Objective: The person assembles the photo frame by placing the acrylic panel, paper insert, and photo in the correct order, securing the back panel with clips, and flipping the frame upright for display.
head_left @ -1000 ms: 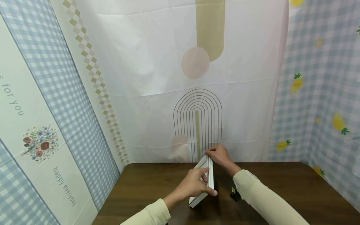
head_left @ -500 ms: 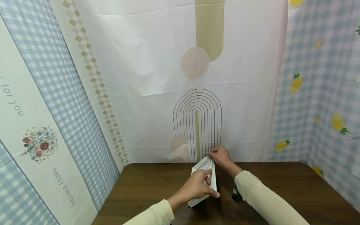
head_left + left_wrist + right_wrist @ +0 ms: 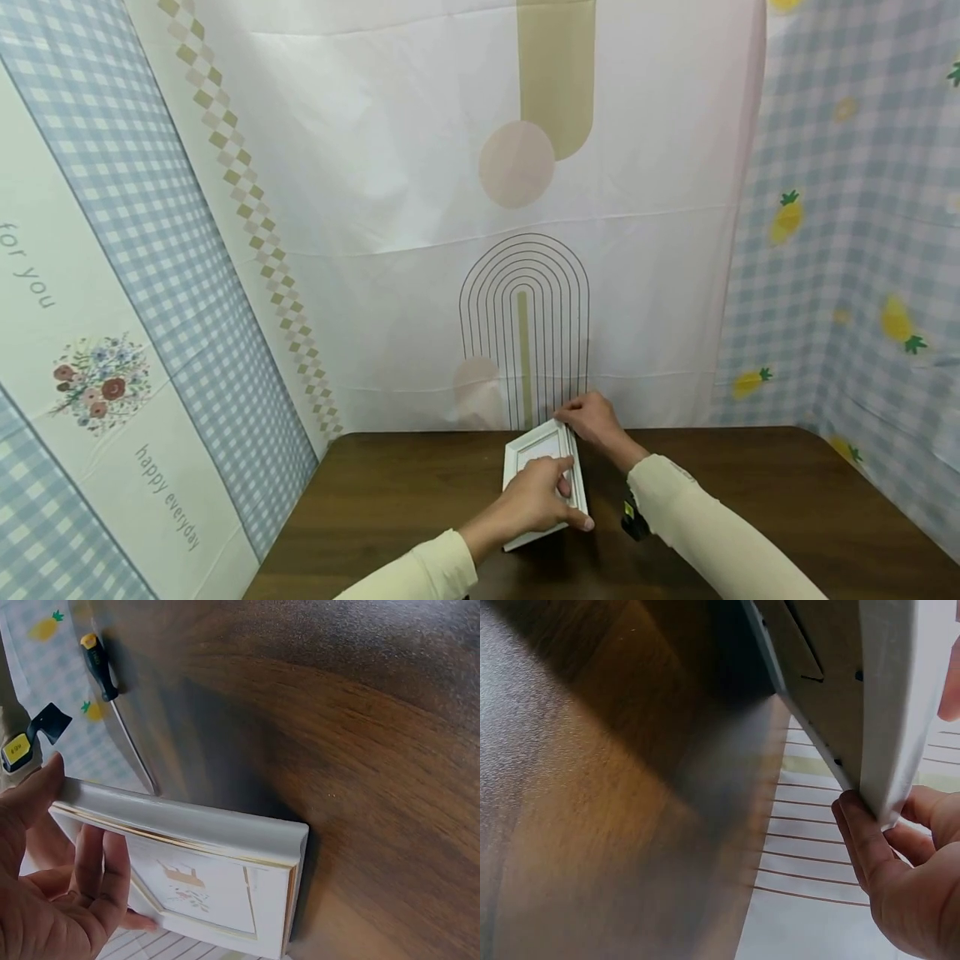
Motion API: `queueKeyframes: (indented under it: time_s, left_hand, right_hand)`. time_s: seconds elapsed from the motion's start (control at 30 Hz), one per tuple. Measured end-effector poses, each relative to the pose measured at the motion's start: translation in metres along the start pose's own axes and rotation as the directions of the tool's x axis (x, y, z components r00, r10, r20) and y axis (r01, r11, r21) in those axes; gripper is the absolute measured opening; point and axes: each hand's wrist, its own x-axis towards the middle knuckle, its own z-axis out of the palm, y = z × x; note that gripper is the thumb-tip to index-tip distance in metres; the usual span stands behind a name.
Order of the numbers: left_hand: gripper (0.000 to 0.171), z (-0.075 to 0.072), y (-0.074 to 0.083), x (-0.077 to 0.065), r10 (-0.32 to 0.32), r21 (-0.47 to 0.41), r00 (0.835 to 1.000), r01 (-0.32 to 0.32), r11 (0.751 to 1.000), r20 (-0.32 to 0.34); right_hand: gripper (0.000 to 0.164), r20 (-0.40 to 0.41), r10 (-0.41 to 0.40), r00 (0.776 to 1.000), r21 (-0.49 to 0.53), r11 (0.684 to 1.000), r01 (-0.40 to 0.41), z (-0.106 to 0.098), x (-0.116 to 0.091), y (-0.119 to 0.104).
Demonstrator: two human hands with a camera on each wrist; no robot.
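Note:
A white picture frame (image 3: 537, 447) with a gold inner line is held tilted over the wooden table. Its front, with a small printed sheet behind the pane, shows in the left wrist view, and its brown backing board (image 3: 831, 697) in the right wrist view. My left hand (image 3: 534, 497) grips the frame's right side, thumb on the outer edge and fingers over the front. At the far upper corner, the fingertips and thumb of my right hand (image 3: 592, 417) pinch the frame. Whether its lower edge touches the table cannot be told.
A screwdriver (image 3: 99, 667) with a black and yellow handle lies on the table (image 3: 405, 492), visible in the left wrist view. A black device with a yellow label (image 3: 633, 518) is on my right wrist. Patterned cloths (image 3: 390, 333) hang behind the table and at its sides.
The picture frame has turned from nearly edge-on, so more of its front shows in the head view. My left hand has shifted slightly right with it; the right hand keeps its pinch at the corner.

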Motion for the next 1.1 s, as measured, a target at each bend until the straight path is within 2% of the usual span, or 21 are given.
queueKeyframes:
  time_s: [0.13,0.3,0.43,0.6,0.67,0.73,0.93,1.1]
  left_hand:
    - [0.090,0.005,0.002,0.001,0.006,0.052,1.000,-0.007,0.999,0.017]
    - [0.086,0.008,0.005,0.001,0.004,0.070,1.000,-0.006,0.998,0.029]
    - [0.080,0.010,0.007,0.000,0.004,0.127,0.999,-0.008,0.992,0.033]
    - [0.061,0.016,0.008,0.001,-0.005,0.196,0.999,-0.003,0.981,0.038]
    - [0.054,0.018,0.007,0.002,-0.012,0.205,0.999,0.002,0.979,0.050]
    - [0.047,0.020,0.007,0.003,-0.015,0.213,0.998,0.002,0.977,0.062]
    - [0.045,0.026,0.007,0.007,-0.011,0.229,0.997,-0.006,0.973,0.072]
    - [0.046,0.031,0.004,0.006,-0.009,0.241,0.998,-0.007,0.970,0.067]
  right_hand:
    - [0.017,0.014,-0.003,1.000,0.011,1.000,0.002,0.001,-0.002,0.005]
    - [0.015,0.019,-0.005,1.000,-0.002,1.000,0.005,0.003,-0.004,0.012]
    - [0.014,0.022,-0.022,1.000,-0.019,1.000,0.022,0.004,-0.006,0.014]
    - [0.018,0.036,-0.100,0.994,-0.011,0.995,0.100,0.001,-0.018,0.009]
    - [0.024,0.050,-0.135,0.990,-0.014,0.991,0.136,-0.002,-0.028,0.001]
    - [0.025,0.057,-0.164,0.985,-0.025,0.986,0.165,-0.001,-0.030,0.002]
    - [0.021,0.076,-0.090,0.993,-0.059,0.994,0.095,0.010,-0.019,0.024]
    - [0.021,0.087,-0.075,0.993,-0.103,0.991,0.084,0.017,-0.014,0.037]
